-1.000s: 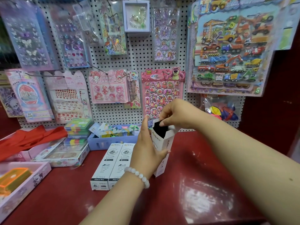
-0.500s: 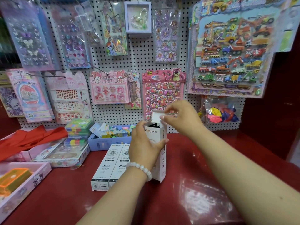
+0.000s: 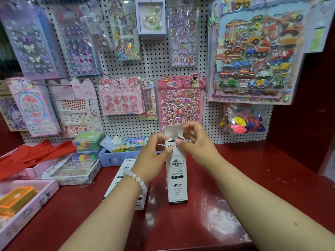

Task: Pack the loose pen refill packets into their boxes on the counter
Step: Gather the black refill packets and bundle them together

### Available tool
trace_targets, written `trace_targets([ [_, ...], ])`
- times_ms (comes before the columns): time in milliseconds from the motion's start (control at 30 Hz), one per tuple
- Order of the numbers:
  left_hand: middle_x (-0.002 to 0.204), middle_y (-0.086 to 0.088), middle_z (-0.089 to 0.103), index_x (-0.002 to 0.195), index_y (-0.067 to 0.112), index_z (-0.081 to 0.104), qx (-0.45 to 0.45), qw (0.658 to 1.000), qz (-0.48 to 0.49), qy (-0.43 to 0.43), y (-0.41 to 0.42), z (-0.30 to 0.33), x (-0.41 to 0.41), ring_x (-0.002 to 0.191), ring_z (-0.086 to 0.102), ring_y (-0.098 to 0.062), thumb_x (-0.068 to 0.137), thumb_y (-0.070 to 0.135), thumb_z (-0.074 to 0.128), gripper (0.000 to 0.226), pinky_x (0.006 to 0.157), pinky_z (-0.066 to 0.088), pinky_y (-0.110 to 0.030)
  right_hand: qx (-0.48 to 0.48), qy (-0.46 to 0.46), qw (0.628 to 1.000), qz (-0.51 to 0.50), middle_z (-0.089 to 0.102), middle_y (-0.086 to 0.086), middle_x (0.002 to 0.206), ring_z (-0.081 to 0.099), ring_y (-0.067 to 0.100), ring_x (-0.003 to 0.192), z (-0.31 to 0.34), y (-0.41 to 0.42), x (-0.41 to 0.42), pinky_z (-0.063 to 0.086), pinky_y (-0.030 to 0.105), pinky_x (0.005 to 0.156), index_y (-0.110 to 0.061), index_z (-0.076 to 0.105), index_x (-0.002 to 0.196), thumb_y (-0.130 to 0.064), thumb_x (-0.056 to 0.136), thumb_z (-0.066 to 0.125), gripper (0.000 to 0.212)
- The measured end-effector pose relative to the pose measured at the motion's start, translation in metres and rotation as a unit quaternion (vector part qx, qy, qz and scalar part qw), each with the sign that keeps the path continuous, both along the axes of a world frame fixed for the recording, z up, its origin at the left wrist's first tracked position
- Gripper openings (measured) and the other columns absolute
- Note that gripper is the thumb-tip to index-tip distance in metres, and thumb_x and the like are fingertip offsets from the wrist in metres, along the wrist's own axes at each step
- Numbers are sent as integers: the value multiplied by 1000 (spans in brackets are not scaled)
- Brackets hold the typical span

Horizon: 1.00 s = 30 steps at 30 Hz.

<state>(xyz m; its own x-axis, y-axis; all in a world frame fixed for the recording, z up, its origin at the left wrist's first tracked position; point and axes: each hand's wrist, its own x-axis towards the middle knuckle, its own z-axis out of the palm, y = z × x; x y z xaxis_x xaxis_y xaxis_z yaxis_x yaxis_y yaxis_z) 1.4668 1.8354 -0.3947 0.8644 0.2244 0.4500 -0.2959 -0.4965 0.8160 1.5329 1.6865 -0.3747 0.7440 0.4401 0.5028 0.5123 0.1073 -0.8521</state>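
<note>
The white refill box [image 3: 176, 171] stands upright on the red desk [image 3: 226, 205], its long axis vertical and its printed face toward the camera. Its top is open: the main lid flap [image 3: 172, 130] stands up behind the mouth, and a small side flap [image 3: 181, 137] leans in from the right. Both hands meet at this upper end. The left hand [image 3: 154, 156] wraps the box's upper left side in a closed grip, thumb across the front. The right hand [image 3: 194, 142] sits just right of the mouth, its fingers curled and pinching the flaps at the top; it is the nearer hand for folding them down. Closing looks like the step in hand. The box is thin matte card with crisp edges, likely to buckle under a hard squeeze. Two matching closed boxes [image 3: 126, 171] lie flat just left of it, partly hidden by the left wrist, which wears a pale bead bracelet [image 3: 136, 179]. Behind stands a blue plastic tray [image 3: 112, 157], below a white pegboard [image 3: 155, 69] hung with glossy sticker sheets.
</note>
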Motion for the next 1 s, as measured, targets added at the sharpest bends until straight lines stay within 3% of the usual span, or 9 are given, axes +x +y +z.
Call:
trace_targets([
  [67,103,6,60,92,38,49,-8,1000,-2,0,1,0,-2,95,58,-13,84,24,66,23,86,51,-39,22,-6,1000,2,62,-4,102,59,7,95,-1,3,0,47,22,87,-27,51,98,-5,87,64,28],
  [133,102,6,60,90,38,49,-6,1000,0,4,2,1,-3,97,59,-12,81,31,67,21,87,51,-41,32,-9,999,-13,61,-6,93,57,7,86,-2,5,1,45,28,82,-27,50,92,-7,89,62,23],
  [233,105,15,58,90,31,49,14,1000,21,-10,3,2,-3,101,57,-6,84,22,68,22,91,49,-39,40,-2,999,-17,61,-5,86,56,7,78,-3,6,2,44,26,74,-25,45,89,-8,88,63,24],
  [367,110,12,59,95,36,47,-12,999,8,-38,3,3,-2,104,58,-7,80,23,67,29,91,51,-42,0,-26,1000,-10,61,-7,86,56,1,78,-6,3,4,45,20,75,-20,58,88,-5,88,61,16],
  [467,113,12,57,106,44,45,3,998,-8,-61,1,5,-4,100,58,-5,90,20,60,33,89,50,-34,8,-20,1000,-5,63,-8,85,56,-1,77,-7,2,5,44,18,76,-19,63,85,-3,89,59,17],
  [633,109,7,55,93,38,56,58,995,3,-84,4,5,-3,95,58,-4,92,27,54,12,81,48,-24,14,-27,1000,5,66,-6,93,60,11,89,-10,3,8,47,32,87,-26,66,80,-5,86,61,22],
  [833,107,14,49,92,30,58,102,988,25,-116,6,-5,-3,97,51,14,88,19,61,12,77,41,-2,6,-32,999,-4,56,-6,109,60,6,92,-21,2,6,47,16,81,-28,66,85,-3,84,66,24],
  [933,112,11,51,93,47,51,55,995,19,-84,2,-12,-4,97,57,7,85,26,65,26,83,50,-17,14,7,1000,25,57,14,118,64,5,88,-28,3,-1,51,20,77,-29,61,97,2,82,66,35],
  [1000,116,8,56,104,54,46,24,998,-3,-56,-1,-20,-9,99,61,0,86,19,66,44,85,53,-29,12,36,997,61,59,11,122,63,11,101,-42,2,-4,51,24,85,-35,50,117,4,78,69,58],
])
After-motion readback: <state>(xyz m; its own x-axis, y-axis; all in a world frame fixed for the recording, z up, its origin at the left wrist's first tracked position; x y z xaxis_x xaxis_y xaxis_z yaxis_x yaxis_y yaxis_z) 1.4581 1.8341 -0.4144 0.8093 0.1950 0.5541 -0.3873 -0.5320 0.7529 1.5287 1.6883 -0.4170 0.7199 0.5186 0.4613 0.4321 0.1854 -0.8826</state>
